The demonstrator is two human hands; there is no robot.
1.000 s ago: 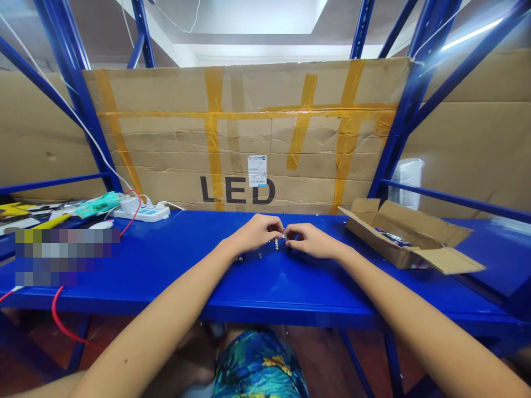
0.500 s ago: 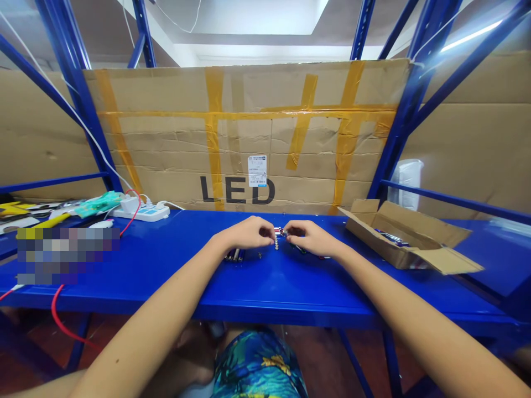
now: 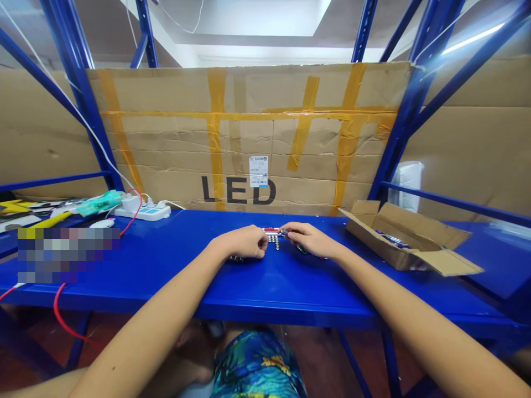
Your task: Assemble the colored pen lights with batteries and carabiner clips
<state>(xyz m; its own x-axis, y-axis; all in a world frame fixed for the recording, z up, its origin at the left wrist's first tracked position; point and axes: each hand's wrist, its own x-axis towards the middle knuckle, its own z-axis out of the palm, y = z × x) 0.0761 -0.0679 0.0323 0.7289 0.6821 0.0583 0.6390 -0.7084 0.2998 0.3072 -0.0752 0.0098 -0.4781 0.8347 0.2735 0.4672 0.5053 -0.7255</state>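
Observation:
My left hand (image 3: 248,242) is closed, fingertips pinched down at the blue tabletop. Whatever they hold, if anything, is hidden. Beside it sit small shiny silver pieces (image 3: 274,240) in short rows; they look round, but are too small to name. Behind these lies a red-and-white stick-like item (image 3: 271,229). To the right, my right hand (image 3: 307,237) has thumb and forefinger closed around a small silver piece (image 3: 284,232) at the end of the red-and-white item. A green slender item (image 3: 301,249) shows partly under that hand. Dark slender items (image 3: 236,258) are mostly covered by my left hand.
An open cardboard box (image 3: 385,237) with slender items inside stands on the right. At the left are a white power strip (image 3: 147,211), a red cable (image 3: 62,315) and assorted tools. A large cardboard sheet (image 3: 178,143) closes off the back, between blue posts.
My left hand has moved slightly left and toward me, uncovering more silver pieces and the red-and-white item. It now covers the dark slender items more. My right hand has barely moved.

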